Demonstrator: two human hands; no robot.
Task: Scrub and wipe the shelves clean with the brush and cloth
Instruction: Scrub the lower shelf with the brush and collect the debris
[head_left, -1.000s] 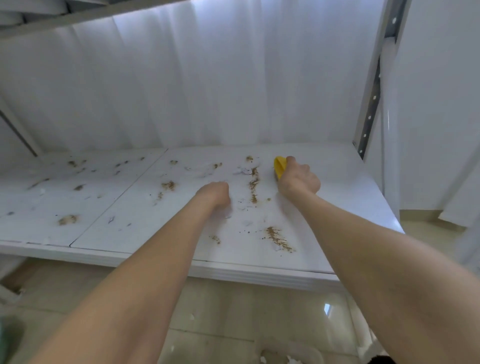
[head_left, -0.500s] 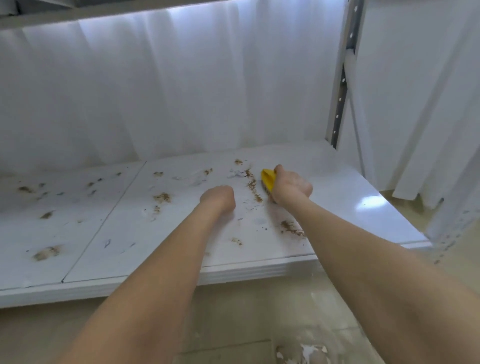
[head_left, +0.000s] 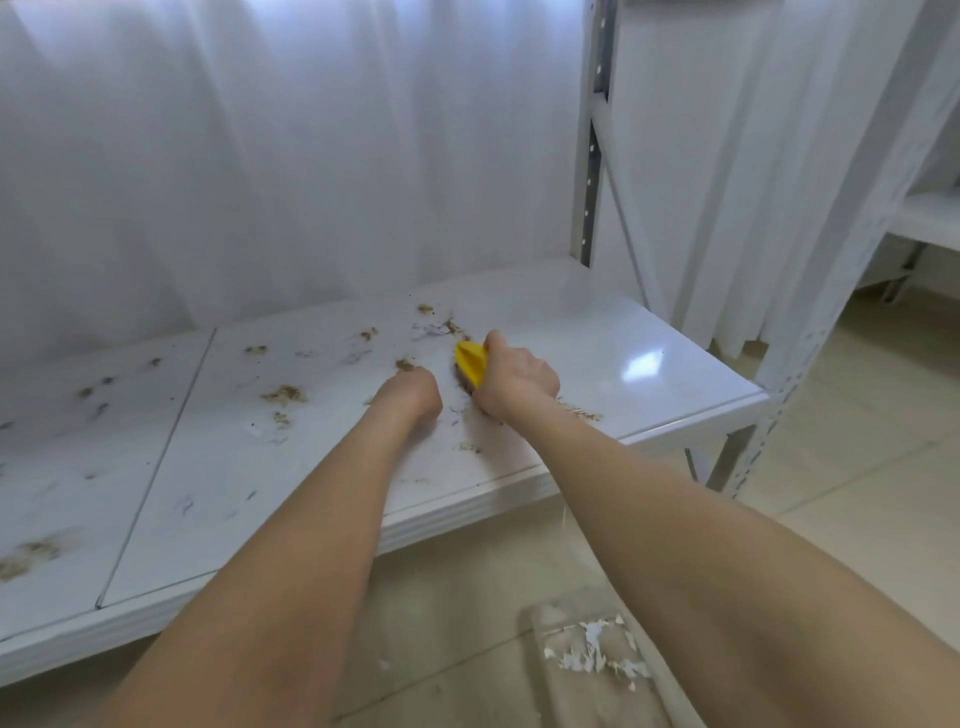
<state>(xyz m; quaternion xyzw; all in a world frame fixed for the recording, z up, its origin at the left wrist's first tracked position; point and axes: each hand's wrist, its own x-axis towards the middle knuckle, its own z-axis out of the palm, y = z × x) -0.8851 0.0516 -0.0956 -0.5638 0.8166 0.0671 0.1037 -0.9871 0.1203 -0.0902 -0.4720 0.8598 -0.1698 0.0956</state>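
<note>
Storage room, white metal shelving (head_left: 592, 156), draped white sheeting (head_left: 291, 156), tiled floor (head_left: 857, 441)
</note>
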